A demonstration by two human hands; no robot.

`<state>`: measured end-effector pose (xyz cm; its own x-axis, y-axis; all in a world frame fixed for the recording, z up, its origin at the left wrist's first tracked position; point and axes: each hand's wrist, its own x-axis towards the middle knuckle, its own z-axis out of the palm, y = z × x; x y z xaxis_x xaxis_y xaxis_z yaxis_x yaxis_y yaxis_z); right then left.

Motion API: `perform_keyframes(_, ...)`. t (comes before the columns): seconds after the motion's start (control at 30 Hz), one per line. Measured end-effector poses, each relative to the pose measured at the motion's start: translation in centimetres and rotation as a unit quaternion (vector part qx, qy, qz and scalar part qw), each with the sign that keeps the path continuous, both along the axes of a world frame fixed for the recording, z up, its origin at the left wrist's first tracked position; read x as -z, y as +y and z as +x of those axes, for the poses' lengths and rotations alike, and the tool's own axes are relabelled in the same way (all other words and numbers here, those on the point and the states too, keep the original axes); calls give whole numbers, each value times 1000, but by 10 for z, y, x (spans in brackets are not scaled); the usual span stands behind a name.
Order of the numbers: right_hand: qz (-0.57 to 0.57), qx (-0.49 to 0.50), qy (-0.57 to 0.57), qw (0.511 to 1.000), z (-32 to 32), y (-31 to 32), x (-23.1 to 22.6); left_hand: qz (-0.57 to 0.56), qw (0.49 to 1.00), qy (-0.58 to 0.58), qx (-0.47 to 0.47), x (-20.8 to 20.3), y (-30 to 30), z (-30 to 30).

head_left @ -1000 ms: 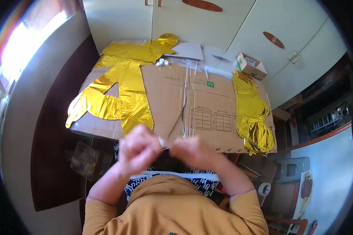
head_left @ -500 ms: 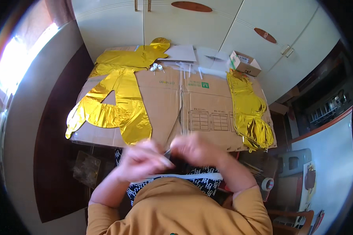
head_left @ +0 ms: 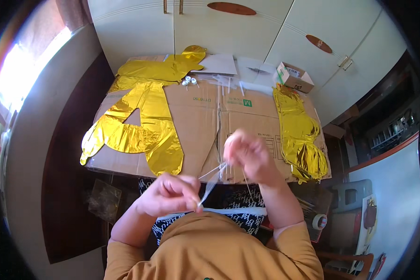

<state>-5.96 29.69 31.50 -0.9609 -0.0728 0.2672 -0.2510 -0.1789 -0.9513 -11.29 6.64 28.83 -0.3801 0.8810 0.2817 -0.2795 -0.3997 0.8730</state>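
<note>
Over my lap, in front of the table's near edge, my left hand (head_left: 172, 193) pinches the lower end of a thin translucent strip (head_left: 210, 187). My right hand (head_left: 248, 156), higher and farther forward, is closed on the strip's upper end. A pale thread (head_left: 209, 171) stretches between the two hands, and another thread dangles below the right one. What exactly the right fingers grip is partly hidden. A gold foil balloon (head_left: 156, 123) shaped like a letter A lies flat on the cardboard beyond my left hand. Beyond my right hand lies a crumpled gold foil balloon (head_left: 301, 130).
Flattened cardboard (head_left: 193, 121) covers the table. At the back are another gold foil sheet (head_left: 147, 72), small white round pieces (head_left: 188, 80) with thin tails, white sticks and an open carton (head_left: 296, 77). White cabinets (head_left: 228, 30) stand behind. A tape roll (head_left: 319, 222) is at lower right.
My right hand has moved up and forward, away from the left. The strip and thread now stretch between my hands, which were close together and blurred.
</note>
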Motion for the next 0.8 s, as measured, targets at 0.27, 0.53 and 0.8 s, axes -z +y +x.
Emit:
perform_keyframes(0.27, 277, -76, -29, 957, 21, -25, 66, -32, 899, 52, -434, -22, 19, -6)
perform_keyframes(0.53, 365, 89, 82, 923, 15, 9, 18, 65, 944, 302, -116, 6, 24, 11)
perform_keyframes(0.8, 356, 79, 178, 914, 13, 9, -11, -10, 854, 485, -189, 37, 40, 23)
